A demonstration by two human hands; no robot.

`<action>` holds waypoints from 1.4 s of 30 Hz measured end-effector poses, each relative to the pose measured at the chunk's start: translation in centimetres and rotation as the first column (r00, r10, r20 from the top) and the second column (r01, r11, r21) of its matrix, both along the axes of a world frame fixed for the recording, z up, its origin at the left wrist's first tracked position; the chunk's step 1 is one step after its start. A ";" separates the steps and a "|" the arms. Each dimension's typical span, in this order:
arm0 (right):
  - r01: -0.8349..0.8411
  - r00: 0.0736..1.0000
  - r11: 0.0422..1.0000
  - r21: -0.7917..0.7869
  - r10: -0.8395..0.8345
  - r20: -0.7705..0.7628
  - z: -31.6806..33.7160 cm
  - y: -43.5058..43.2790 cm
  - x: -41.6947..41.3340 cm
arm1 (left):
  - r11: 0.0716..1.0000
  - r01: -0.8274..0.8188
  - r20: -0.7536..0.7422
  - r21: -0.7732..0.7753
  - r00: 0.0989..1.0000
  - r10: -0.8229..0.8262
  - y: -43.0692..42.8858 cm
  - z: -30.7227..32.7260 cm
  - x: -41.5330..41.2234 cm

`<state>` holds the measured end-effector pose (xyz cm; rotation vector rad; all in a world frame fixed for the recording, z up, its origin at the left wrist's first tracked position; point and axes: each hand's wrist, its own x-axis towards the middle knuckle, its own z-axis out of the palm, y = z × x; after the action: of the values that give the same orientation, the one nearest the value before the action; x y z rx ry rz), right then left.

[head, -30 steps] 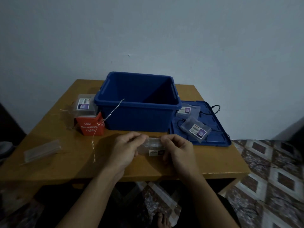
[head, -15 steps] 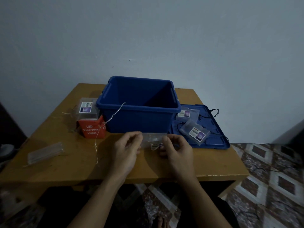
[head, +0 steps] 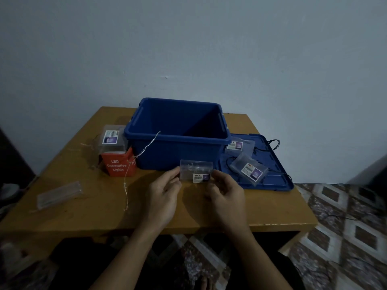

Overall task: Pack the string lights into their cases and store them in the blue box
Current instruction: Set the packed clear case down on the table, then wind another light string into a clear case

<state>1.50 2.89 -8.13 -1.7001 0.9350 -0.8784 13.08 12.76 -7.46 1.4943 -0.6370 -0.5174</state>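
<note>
My left hand (head: 163, 193) and my right hand (head: 225, 195) hold a clear plastic case (head: 196, 171) with a white label between them, just in front of the open blue box (head: 176, 141). Pale string lights show faintly inside the case. A thin wire string light (head: 134, 164) trails from the red "LED Decorative Lights" box (head: 118, 165) up over the blue box's front rim and down onto the table. Another clear labelled case (head: 111, 136) rests on top of the red box. Two more clear cases (head: 249, 169) (head: 238, 145) with black wires lie on the blue lid (head: 278, 181).
The wooden table (head: 88, 208) stands against a plain wall. A flat clear plastic piece (head: 59, 193) lies near the table's left edge. Patterned floor tiles (head: 343, 227) show to the right, with a dark wire across them.
Both hands have lifted the clear case and turned it upright, so its label faces me and it stands closer to the blue box. The camera view has shifted slightly downward.
</note>
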 end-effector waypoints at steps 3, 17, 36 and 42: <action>-0.001 0.998 1.000 -0.026 0.000 -0.068 0.1 -0.1 0.2 | 0.999 0.007 0.017 0.041 1.000 -0.007 0.1 0.0 -0.1; 0.130 0.988 0.965 -0.230 -0.144 -0.047 -0.3 0.6 0.1 | 0.937 0.035 0.305 0.349 0.941 -0.149 0.9 2.9 -0.8; -0.547 0.781 0.448 -0.708 -0.033 -0.624 11.2 -0.3 9.3 | 0.903 -0.301 0.634 0.308 0.772 0.041 6.1 11.8 6.0; -0.630 0.701 0.478 -0.612 0.011 -0.713 11.8 -0.3 11.0 | 0.803 -0.227 0.602 0.551 0.775 -0.194 5.4 10.8 5.4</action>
<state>12.48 2.64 3.69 -3.0675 0.4836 -0.4346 18.44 18.14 3.33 2.3317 -1.0500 -0.1704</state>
